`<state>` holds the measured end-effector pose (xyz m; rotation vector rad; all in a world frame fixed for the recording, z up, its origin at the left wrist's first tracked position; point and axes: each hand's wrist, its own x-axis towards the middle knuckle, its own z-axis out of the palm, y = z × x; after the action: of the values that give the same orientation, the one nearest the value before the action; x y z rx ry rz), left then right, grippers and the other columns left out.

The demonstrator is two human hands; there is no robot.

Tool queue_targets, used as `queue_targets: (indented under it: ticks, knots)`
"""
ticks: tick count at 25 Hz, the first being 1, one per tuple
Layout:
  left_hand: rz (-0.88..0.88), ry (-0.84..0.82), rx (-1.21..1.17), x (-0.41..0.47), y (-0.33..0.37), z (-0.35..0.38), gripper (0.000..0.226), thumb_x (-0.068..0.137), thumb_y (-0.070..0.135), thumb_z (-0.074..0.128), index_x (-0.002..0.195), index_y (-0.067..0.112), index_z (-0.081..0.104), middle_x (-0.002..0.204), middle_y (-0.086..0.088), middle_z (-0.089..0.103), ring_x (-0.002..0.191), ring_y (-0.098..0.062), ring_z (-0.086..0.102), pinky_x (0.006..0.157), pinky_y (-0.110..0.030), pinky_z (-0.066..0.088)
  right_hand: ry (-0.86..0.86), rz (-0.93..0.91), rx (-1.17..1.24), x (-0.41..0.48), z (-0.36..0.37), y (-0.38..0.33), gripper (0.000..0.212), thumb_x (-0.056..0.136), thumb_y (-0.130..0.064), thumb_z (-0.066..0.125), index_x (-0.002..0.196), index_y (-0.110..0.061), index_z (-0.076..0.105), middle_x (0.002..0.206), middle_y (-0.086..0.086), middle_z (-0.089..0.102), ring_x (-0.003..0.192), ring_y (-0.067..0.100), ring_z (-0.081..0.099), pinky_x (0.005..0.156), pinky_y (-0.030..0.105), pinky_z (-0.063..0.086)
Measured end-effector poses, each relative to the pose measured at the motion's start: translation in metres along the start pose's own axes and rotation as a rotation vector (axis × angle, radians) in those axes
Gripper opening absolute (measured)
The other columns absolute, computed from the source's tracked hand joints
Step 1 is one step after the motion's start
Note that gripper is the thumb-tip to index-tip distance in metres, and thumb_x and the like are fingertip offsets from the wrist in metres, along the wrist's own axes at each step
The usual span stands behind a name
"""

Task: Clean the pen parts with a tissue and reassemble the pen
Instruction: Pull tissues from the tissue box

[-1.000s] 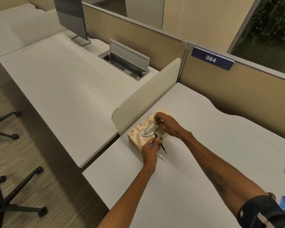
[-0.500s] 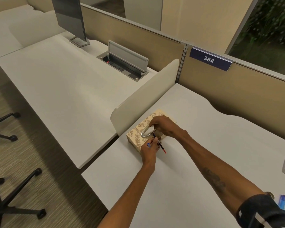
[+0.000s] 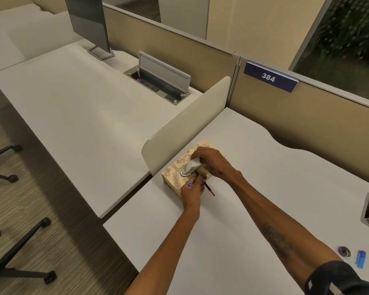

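A person's right hand [image 3: 212,165] is pinching a white tissue [image 3: 191,165] that is standing up from the slot of a patterned box [image 3: 173,178]. The box is sitting at the tabletop's [image 3: 254,220] left edge, beside a low divider [image 3: 185,124]. The left hand [image 3: 193,193], at the box's near end, is gripping a thin, red-tipped refill [image 3: 208,189] and a blue pen piece [image 3: 190,184].

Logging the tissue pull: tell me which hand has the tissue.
The right hand, pinching the white tissue at the slot of the tissue box; the left hand holds the pen parts instead.
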<state>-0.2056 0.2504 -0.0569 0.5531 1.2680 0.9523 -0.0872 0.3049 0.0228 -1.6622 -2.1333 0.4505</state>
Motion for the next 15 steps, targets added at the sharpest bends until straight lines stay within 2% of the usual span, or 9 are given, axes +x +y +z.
queue_targets:
  ticks: [2,6,8,10,13,15]
  knots:
    - [-0.002,-0.004,-0.01,-0.001,0.0003,0.0008,0.03,0.09,0.022,0.071,0.117,0.01,0.07,0.11,-0.008,0.075,0.102,-0.021,0.072,0.087,-0.031,0.059,0.065,0.029,0.034,-0.0011,-0.0028,-0.0008,0.029,0.085,0.008,0.057,0.105,-0.007,0.072,0.106,0.011,0.071,0.098,0.029,0.064,0.08,0.034,0.049]
    - [-0.008,-0.015,-0.012,-0.0007,0.0027,0.0009,0.028,0.091,0.021,0.07,0.117,0.009,0.071,0.11,-0.008,0.075,0.103,-0.021,0.072,0.088,-0.031,0.059,0.144,0.08,0.121,-0.0018,-0.0057,-0.0026,0.025,0.084,0.007,0.061,0.102,-0.005,0.073,0.103,0.011,0.072,0.092,0.025,0.065,0.076,0.024,0.043]
    - [-0.017,-0.025,-0.002,-0.0016,0.0039,0.0005,0.025,0.091,0.022,0.07,0.114,0.012,0.072,0.109,-0.008,0.075,0.104,-0.021,0.072,0.089,-0.032,0.059,0.101,0.132,0.221,-0.0021,-0.0052,-0.0008,0.024,0.084,0.004,0.063,0.104,-0.007,0.072,0.107,0.008,0.072,0.095,0.019,0.064,0.08,0.021,0.044]
    - [-0.017,-0.028,0.027,-0.0015,0.0042,-0.0006,0.02,0.091,0.024,0.07,0.11,0.016,0.072,0.108,-0.007,0.076,0.104,-0.021,0.072,0.09,-0.032,0.059,0.007,0.217,0.263,-0.0005,-0.0055,0.0043,0.023,0.086,-0.007,0.067,0.108,-0.013,0.071,0.114,0.004,0.07,0.104,0.017,0.062,0.085,0.022,0.043]
    - [-0.015,-0.026,0.033,-0.0035,0.0052,-0.0012,0.025,0.091,0.024,0.069,0.113,0.013,0.072,0.108,-0.007,0.076,0.101,-0.02,0.072,0.087,-0.03,0.059,-0.128,0.248,0.148,0.0024,-0.0064,0.0064,0.029,0.086,-0.029,0.071,0.112,-0.016,0.069,0.119,0.002,0.065,0.111,0.022,0.056,0.088,0.031,0.045]
    - [-0.022,-0.016,0.037,-0.0024,0.0046,-0.001,0.029,0.09,0.025,0.071,0.116,0.01,0.071,0.109,-0.008,0.075,0.101,-0.02,0.073,0.087,-0.03,0.059,-0.162,0.207,0.07,0.0058,-0.0066,0.0022,0.026,0.088,-0.026,0.069,0.111,-0.015,0.069,0.121,0.003,0.064,0.114,0.024,0.054,0.088,0.036,0.045]
